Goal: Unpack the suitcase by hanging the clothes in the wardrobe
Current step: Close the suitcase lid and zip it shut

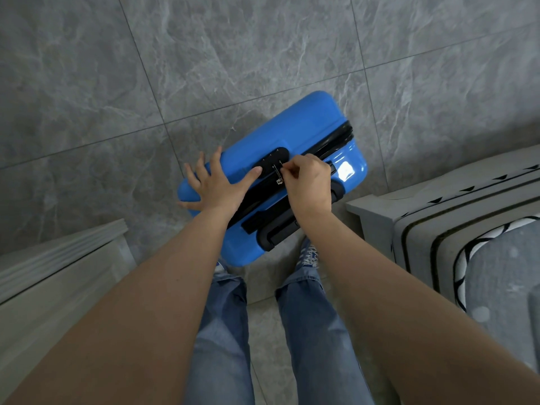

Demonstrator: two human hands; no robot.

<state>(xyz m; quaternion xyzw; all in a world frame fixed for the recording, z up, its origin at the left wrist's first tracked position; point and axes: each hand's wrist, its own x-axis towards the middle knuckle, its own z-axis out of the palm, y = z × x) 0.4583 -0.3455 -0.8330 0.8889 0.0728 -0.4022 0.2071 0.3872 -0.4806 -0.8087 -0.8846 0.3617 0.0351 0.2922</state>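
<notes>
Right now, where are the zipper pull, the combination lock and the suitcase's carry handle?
zipper pull (278, 174), head view, on its metal tab.
combination lock (271, 159), head view, on the black panel's dial area.
carry handle (280, 232), head view, on the black grip's middle.

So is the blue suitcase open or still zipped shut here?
Shut. The suitcase shells meet along the black zipper; the right hand pinches a zipper pull at the lock.
</notes>
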